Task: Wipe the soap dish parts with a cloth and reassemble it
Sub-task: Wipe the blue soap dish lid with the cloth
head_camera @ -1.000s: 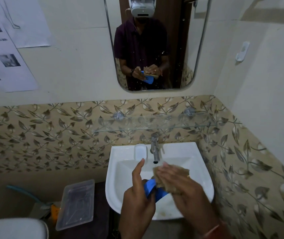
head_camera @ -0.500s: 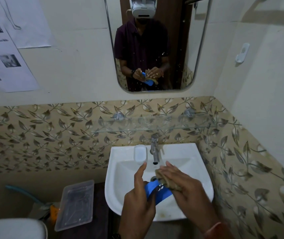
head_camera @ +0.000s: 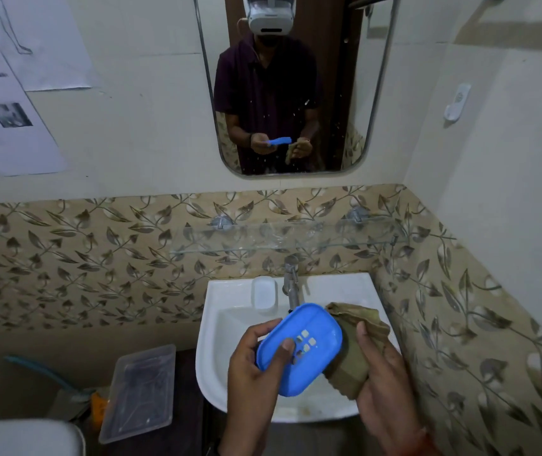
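Over the sink, the left hand pinched the blue soap dish tray, thumb on its slotted face. The right hand was curled around the bunched brown cloth, just beside the tray's right edge.

You have no readable text, label, brand or number in front of you. The printed paper sheets taped to the wall at your upper left carry small dark photos and a short line of print, but it is too blurred to make out.
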